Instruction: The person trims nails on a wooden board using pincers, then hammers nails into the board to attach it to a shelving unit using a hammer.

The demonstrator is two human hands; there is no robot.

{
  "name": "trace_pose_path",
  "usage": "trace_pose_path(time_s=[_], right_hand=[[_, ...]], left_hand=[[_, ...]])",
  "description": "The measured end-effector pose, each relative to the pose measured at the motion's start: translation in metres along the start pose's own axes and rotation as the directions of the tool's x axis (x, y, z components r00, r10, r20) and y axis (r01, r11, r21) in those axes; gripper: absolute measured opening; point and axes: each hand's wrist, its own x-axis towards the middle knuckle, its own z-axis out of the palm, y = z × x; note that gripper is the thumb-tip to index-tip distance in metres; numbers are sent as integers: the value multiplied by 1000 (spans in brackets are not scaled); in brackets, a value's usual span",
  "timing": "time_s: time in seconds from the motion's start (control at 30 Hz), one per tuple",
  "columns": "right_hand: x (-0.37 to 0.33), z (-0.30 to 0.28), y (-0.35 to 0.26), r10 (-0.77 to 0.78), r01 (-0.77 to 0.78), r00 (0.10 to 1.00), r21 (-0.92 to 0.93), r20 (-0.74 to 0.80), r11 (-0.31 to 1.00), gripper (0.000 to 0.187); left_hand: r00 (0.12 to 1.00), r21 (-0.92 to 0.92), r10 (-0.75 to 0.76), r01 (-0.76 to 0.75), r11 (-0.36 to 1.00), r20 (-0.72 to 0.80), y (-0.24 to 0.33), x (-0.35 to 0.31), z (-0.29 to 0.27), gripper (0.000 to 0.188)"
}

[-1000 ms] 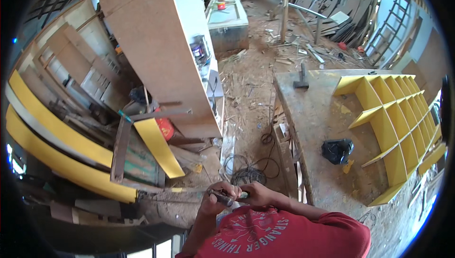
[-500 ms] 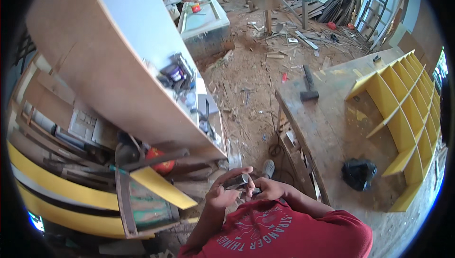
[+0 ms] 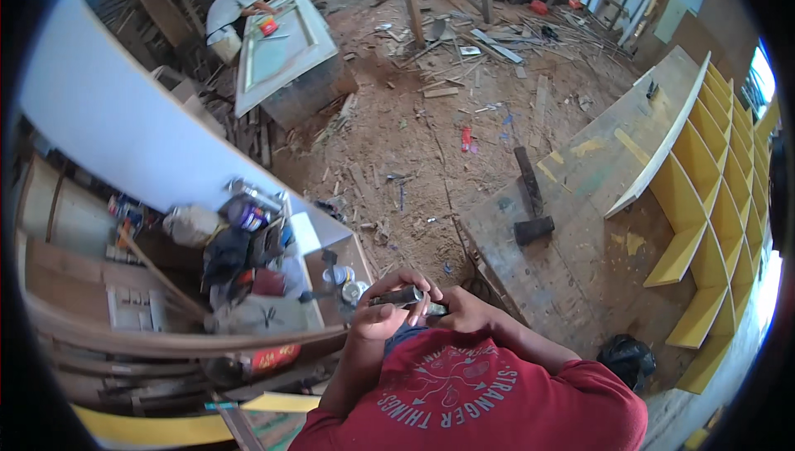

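In front of my chest, my left hand (image 3: 378, 318) is wrapped round a short dark metal cylinder (image 3: 401, 296) with a shiny rounded end. My right hand (image 3: 466, 310) is closed beside it, fingers bent round a small greyish metallic piece (image 3: 435, 309) that shows between the two hands. Whether the piece joins the cylinder cannot be made out. To the right of my hands stands a worn wooden worktable (image 3: 571, 285), with a dark-headed mallet (image 3: 534, 229) lying on it.
A yellow lattice frame (image 3: 704, 227) and a black plastic bag (image 3: 627, 358) rest on the worktable. On my left, a tall panel (image 3: 108, 95) stands by a cabinet crowded with cans (image 3: 354, 291) and tools. A co-worker (image 3: 232, 16) bends over a framed panel (image 3: 290, 49); wood scraps litter the floor.
My view has shifted, so the cabinet's contents at left show more. Both hands stay close together; the cylinder in my left hand now lies more level.
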Motion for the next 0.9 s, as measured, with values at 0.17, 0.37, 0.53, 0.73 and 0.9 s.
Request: trace_pose_path(time_s=[0.17,0.37,0.53,0.73,0.9], right_hand=[[85,-77,-6,80,-95,978,-68,-192,993,39],[205,-166,-12,-36,-57,865,-169,-500,984,39],[267,-225,-24,-33,-132,766,-207,-642,969,42],[306,-318,-5,128,-286,717,-123,-685,950,46],[350,-426,0,132,-216,716,-38,-685,976,45]], left_hand=[[994,-120,-88,96,988,64,28,107,-105,63],[965,32,-228,226,974,132,91,250,-197,56],[914,57,-317,313,948,251,130,356,-260,56],[918,-60,-263,293,954,295,133,480,-311,62],[909,-17,-310,327,945,279,128,598,-340,64]])
